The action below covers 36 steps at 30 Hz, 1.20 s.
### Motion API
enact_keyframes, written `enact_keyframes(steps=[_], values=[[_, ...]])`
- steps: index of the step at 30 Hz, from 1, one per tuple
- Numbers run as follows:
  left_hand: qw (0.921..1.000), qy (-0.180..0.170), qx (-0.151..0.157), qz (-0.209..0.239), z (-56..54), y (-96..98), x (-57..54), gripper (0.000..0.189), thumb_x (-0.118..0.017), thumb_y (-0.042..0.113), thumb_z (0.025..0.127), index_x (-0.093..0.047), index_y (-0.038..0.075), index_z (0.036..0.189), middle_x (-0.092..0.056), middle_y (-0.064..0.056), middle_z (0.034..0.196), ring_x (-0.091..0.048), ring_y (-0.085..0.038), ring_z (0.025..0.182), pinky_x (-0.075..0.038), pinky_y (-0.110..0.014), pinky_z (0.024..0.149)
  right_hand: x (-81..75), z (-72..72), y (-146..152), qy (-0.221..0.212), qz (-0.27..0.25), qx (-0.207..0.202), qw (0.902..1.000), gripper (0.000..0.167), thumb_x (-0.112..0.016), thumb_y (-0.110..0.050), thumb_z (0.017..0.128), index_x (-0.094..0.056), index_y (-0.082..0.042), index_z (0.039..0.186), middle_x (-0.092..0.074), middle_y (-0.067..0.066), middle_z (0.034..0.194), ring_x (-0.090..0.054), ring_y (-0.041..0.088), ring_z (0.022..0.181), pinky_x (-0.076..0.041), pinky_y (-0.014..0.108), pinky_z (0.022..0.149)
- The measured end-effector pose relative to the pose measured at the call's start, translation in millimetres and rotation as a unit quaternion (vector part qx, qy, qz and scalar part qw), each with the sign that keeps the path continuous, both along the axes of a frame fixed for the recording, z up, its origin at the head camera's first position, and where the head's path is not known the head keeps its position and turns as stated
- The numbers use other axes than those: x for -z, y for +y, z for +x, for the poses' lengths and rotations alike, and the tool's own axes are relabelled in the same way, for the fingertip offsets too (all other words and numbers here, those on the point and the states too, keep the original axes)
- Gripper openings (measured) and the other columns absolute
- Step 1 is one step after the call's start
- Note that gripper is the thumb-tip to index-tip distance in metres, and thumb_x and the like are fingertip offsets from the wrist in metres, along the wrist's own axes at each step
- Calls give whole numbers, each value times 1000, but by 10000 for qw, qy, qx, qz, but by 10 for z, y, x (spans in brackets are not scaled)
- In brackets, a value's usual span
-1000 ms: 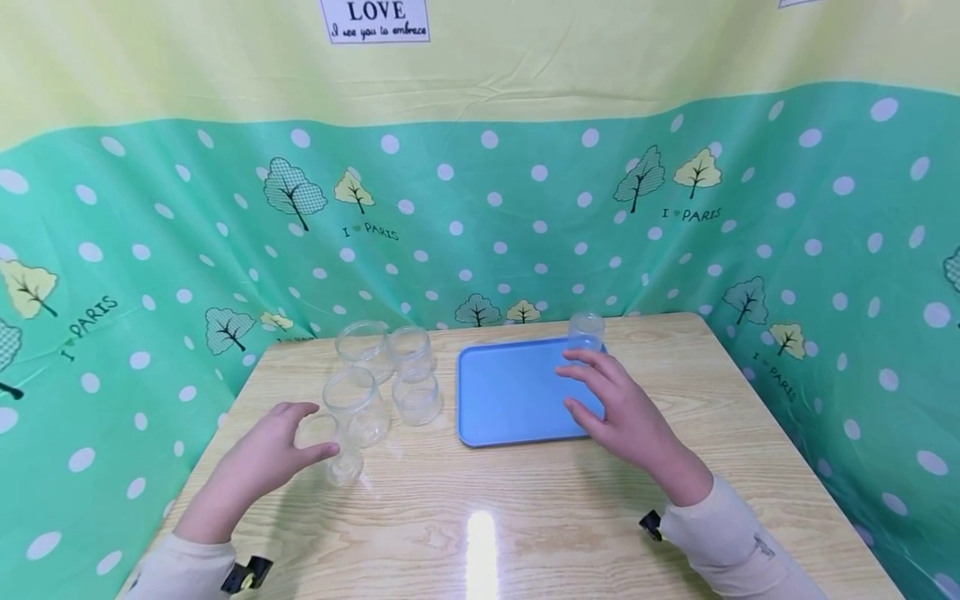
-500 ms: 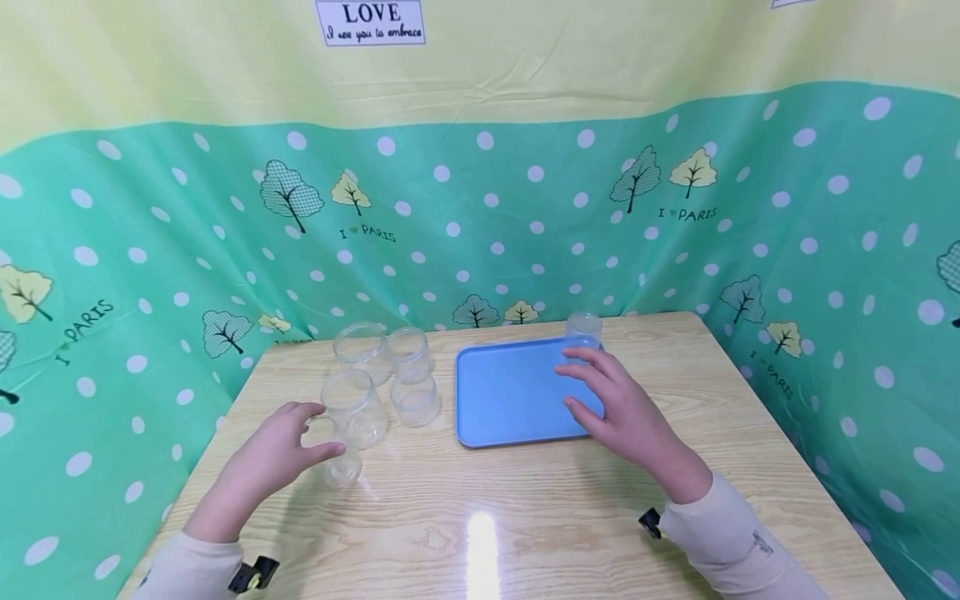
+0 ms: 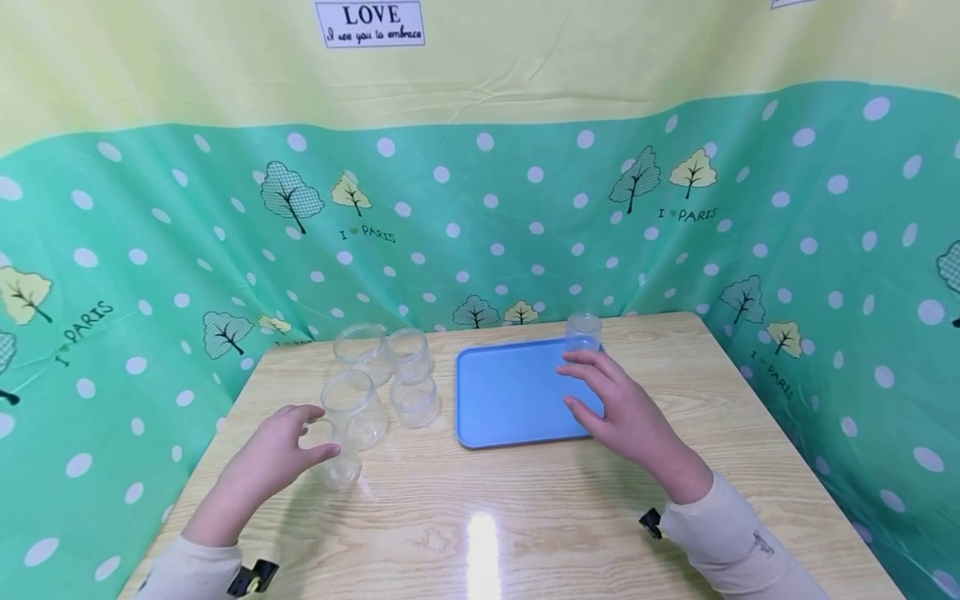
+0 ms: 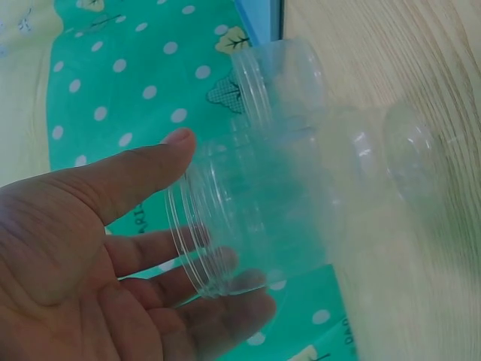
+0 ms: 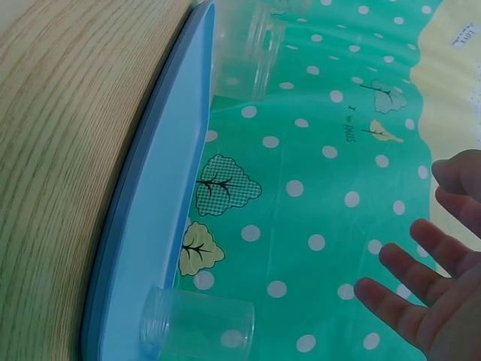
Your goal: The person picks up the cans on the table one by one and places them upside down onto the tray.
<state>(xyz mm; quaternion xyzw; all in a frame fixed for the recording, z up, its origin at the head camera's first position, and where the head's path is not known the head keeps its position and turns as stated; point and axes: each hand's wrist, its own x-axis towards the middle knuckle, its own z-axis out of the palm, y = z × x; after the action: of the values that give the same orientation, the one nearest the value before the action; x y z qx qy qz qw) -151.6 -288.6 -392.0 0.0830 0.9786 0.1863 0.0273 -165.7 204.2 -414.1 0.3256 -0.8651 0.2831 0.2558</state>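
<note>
clear plastic is forming a ridged-rimmed cylindrical jar (image 4: 259, 214), sitting left of the blue rectangular tray (image 3: 517, 392); the left hand (image 3: 272, 454) is curling loosely round it. the right hand (image 3: 622, 412), fingers parted, is hovering near the tray's right side, holding nothing. bare wood-grain table (image 3: 412, 517) is stretching before the tray's near edge.

A clear jar (image 5: 207, 323) seemingly stands on the blue tray (image 5: 167, 165).

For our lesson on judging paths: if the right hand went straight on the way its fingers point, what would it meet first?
Probably the blue tray; the right hand points leftward across it in the head view. Its height is unclear, so it might pass over.
</note>
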Motion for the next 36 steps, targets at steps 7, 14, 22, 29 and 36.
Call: enact_keyframes(steps=[7,14,22,29,36], values=[[10000,98,4,-4,49,3,-48,68,-81,38,88,-58,-5,135,-61,-26,130,-62,-49,114,-56,-59,89,25,-5,6,-51,-10,-11,10000,49,-80,-12,89,-63,-16,135,-59,2,138,-58,22,127,-56,42,99],[9998,208,63,33,122,46,-142,62,-81,35,87,-60,-2,133,-63,-23,129,-63,-46,113,-56,-58,88,32,-3,20,-206,84,32,9997,47,-79,-15,91,-63,-14,134,-59,1,137,-58,21,127,-57,41,99],[9993,132,333,129,165,81,-209,54,-83,30,86,-65,6,130,-63,-20,130,-64,-45,112,-58,-55,85,13,11,16,-310,123,71,9994,46,-79,-17,91,-63,-15,134,-60,2,136,-60,22,126,-57,42,98],[9954,-29,812,503,186,94,-212,49,-82,28,88,-65,14,132,-61,-11,132,-62,-41,119,-60,-49,86,0,12,25,-320,78,95,9994,47,-79,-16,91,-63,-13,134,-60,2,136,-60,23,126,-57,43,99],[9921,157,1031,693,211,152,-255,46,-83,30,87,-66,16,127,-63,-5,127,-63,-34,117,-61,-44,86,-10,11,27,-325,106,89,9994,47,-79,-16,91,-63,-16,135,-60,1,137,-59,22,126,-57,42,99]])
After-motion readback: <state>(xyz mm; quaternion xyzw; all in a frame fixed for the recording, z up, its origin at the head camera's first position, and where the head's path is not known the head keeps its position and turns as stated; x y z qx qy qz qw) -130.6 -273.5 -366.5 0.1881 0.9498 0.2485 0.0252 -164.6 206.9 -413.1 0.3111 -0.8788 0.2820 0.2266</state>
